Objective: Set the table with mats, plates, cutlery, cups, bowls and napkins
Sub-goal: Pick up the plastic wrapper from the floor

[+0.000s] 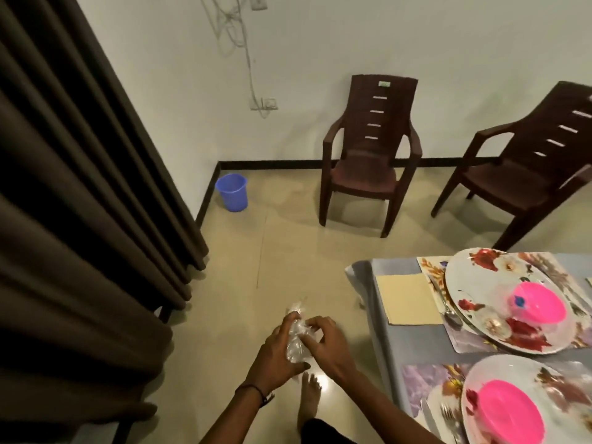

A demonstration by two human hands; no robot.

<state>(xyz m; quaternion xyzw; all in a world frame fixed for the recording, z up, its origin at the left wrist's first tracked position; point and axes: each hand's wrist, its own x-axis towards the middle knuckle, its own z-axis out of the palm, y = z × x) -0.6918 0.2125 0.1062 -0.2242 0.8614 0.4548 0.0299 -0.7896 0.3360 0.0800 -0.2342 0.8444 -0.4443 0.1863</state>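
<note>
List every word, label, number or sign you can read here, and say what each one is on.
No text can be read.
Green-and-white sticker on the backrest of the brown chair against the wall: too small and blurred to read.
Plates, mats, pink bowls, napkin and blue bucket: no lettering visible.

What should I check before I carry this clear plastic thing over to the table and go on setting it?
1. Grip: left hand and right hand both on the clear plastic item: ok.
2. What the item is: crumpled, transparent, blurred: cannot tell.
3. Far setting: floral plate on its mat, pink bowl on it, napkin beside: ok.
4. Near setting: second plate with bowl and fork: ok.
5. Cups on the table: cannot tell.
</note>
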